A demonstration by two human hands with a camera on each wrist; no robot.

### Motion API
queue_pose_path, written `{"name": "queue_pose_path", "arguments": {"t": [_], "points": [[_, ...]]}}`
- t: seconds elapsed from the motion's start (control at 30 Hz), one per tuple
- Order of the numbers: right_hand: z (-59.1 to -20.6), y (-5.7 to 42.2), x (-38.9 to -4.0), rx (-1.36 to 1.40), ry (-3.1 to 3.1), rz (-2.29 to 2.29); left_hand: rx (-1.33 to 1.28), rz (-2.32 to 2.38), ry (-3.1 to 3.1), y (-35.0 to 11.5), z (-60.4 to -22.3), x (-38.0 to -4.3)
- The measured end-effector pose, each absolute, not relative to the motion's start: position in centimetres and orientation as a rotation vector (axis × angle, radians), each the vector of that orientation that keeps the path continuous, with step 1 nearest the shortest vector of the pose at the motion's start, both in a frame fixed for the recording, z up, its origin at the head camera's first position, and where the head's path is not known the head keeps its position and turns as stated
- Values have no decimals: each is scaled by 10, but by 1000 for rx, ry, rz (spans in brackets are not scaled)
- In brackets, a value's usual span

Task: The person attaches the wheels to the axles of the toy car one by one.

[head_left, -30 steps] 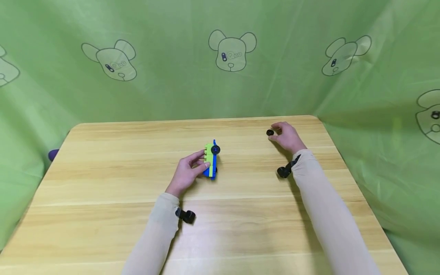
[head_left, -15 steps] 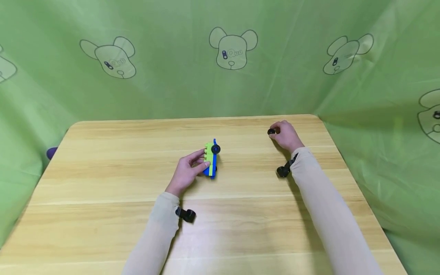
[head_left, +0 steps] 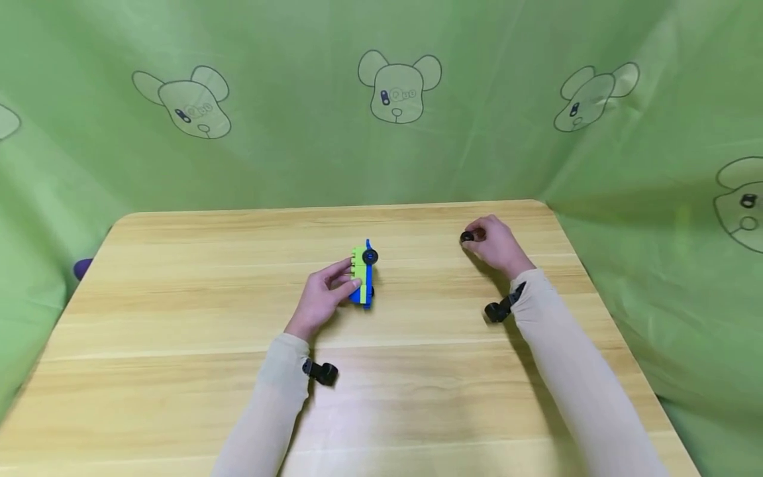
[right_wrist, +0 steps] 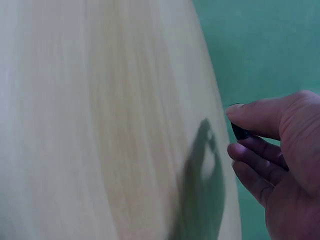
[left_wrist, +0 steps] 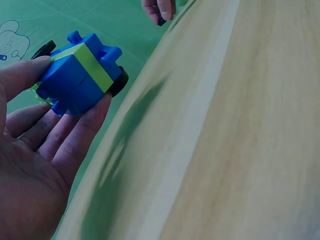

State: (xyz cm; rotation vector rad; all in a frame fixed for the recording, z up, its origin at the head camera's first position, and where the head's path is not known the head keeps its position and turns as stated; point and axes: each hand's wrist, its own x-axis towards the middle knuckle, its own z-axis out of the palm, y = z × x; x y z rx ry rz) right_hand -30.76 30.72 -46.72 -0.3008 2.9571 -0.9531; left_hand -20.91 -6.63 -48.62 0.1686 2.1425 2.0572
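Note:
A toy car of lime-green and blue building blocks (head_left: 360,275) is gripped between the thumb and fingers of my left hand (head_left: 322,297) near the middle of the table. Black wheels show on its side, one of them a front wheel (head_left: 370,256). In the left wrist view the blue and green toy car (left_wrist: 82,72) is held up above the table, its shadow falling on the wood. Farther right, my right hand (head_left: 495,245) pinches a small black wheel (head_left: 467,236) between thumb and fingers. The right wrist view shows only a sliver of that black wheel (right_wrist: 239,131), mostly hidden by the thumb.
The light wooden table (head_left: 179,397) ends at a green curtain (head_left: 298,132) with bear-head drawings, which hangs at the back and both sides. Small black cameras sit on both wrists, the left one (head_left: 322,373) and the right one (head_left: 503,305). Something purple (head_left: 83,268) shows past the left edge.
My right fingers have closed on the black wheel, and the hand has since drawn slightly toward me with it. My left hand and the toy car have stayed nearly still.

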Motion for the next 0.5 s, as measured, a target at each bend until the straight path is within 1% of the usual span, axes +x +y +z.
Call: {"name": "queue_pose_path", "arguments": {"t": [0.3, 0.5], "points": [[-455, 296, -291, -302, 2915, -1029, 140, 2045, 2147, -66, -484, -208], [-445, 288, -280, -389, 2918, -1092, 126, 2054, 2143, -66, -484, -207]]}}
